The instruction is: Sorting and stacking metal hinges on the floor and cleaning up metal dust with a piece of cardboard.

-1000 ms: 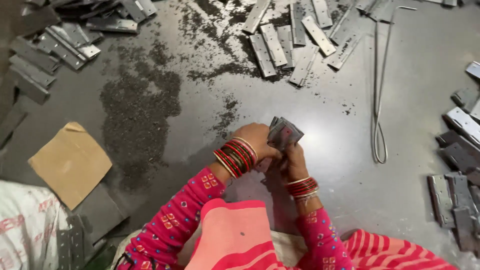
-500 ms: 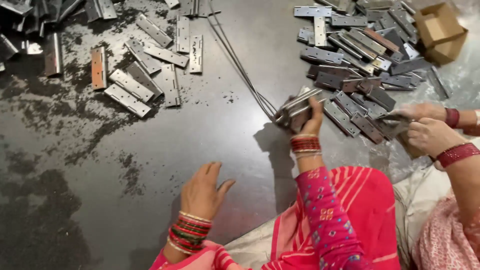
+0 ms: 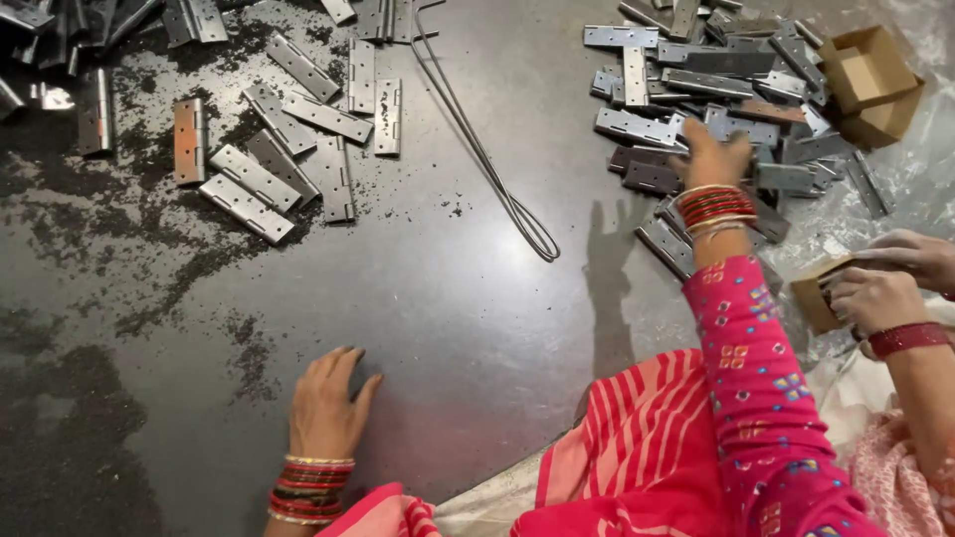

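Observation:
My left hand (image 3: 326,406) lies flat on the dark floor, fingers apart and holding nothing. My right hand (image 3: 712,156) reaches out over a heap of grey metal hinges (image 3: 676,75) at the upper right. Its fingers rest down among the hinges and are hidden from view, so I cannot see whether they grip one. Red bangles sit on both wrists, and a pink patterned sleeve covers my right forearm. A bent wire loop (image 3: 497,184) lies on the floor between my two hands.
Another scatter of hinges (image 3: 284,149) and dark metal dust lie at the upper left. Open cardboard boxes (image 3: 867,80) stand at the upper right. At the right edge, another person's hands (image 3: 885,283) hold a small cardboard box (image 3: 818,293).
My right hand, which held a stack of hinges by the wire loop, has stretched farther out onto the hinge heap. My left hand stays flat on the floor.

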